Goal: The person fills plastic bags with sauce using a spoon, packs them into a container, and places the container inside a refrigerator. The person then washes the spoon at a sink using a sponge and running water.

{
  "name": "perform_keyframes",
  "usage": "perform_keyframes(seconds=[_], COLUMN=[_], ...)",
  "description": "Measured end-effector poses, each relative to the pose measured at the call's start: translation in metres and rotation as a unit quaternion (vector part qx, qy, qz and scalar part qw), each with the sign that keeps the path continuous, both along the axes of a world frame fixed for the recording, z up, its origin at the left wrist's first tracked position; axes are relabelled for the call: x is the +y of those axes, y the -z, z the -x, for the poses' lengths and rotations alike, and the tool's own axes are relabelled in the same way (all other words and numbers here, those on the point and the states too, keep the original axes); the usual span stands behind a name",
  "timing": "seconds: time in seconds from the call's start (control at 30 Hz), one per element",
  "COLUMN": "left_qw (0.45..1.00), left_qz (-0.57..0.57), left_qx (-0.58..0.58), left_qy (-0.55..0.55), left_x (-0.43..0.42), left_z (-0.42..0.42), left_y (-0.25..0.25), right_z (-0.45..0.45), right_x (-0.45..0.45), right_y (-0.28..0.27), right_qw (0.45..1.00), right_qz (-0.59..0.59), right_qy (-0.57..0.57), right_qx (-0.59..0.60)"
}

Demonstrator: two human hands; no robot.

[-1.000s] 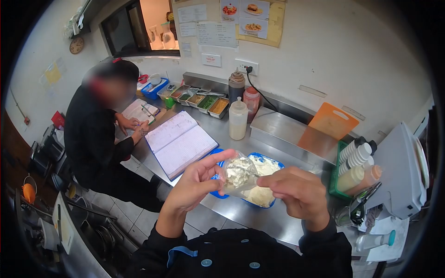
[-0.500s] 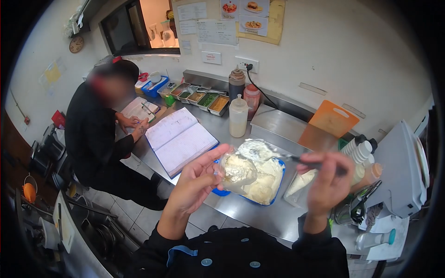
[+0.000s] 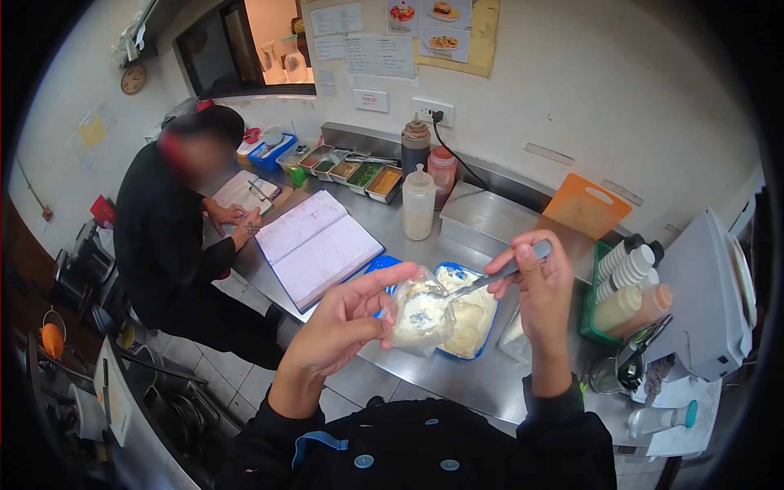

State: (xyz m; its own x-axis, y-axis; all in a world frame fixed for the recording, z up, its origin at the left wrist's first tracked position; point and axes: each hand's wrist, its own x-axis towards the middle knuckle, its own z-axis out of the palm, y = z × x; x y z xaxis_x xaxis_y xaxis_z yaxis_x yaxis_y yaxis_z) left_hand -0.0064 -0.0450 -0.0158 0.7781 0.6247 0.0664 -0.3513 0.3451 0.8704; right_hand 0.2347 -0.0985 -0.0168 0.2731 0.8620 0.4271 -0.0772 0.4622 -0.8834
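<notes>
Left hand [image 3: 339,327]: pinching the bag [image 3: 423,322].
Right hand [image 3: 535,286]: grasping the utensil [image 3: 508,268], swung back bagward; work resumes there.
Tray [image 3: 489,333]: between the 2 grips.

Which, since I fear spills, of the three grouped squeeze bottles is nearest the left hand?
The pale-filled bottle, nearest the left hand; the dark bottle and red bottle stand behind it.

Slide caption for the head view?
Left hand holding a clear bag of creamy mixture, right hand holding a grey-handled utensil.
</notes>
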Motion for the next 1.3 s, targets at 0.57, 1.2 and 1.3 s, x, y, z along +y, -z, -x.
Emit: perform_keyframes(seconds=[0.57, 1.2, 1.3], left_qw=[0.991, 0.997, 0.998], left_qz=[-0.011, 0.011, 0.002], left_qx=[0.037, 0.031, 0.028], left_qy=[-0.130, -0.063, -0.061], left_x=[0.005, 0.012, 0.013], left_z=[0.004, 0.008, 0.008], left_y=[0.034, 0.035, 0.040], right_z=[-0.030, -0.059, -0.067], right_x=[-0.018, 0.034, 0.042], right_y=[0.067, 0.169, 0.181], right_qw=[0.889, 0.906, 0.928], right_qz=[0.006, 0.112, 0.170], right_qy=[0.201, 0.155, 0.180], right_qx=[-0.412, -0.377, -0.277])
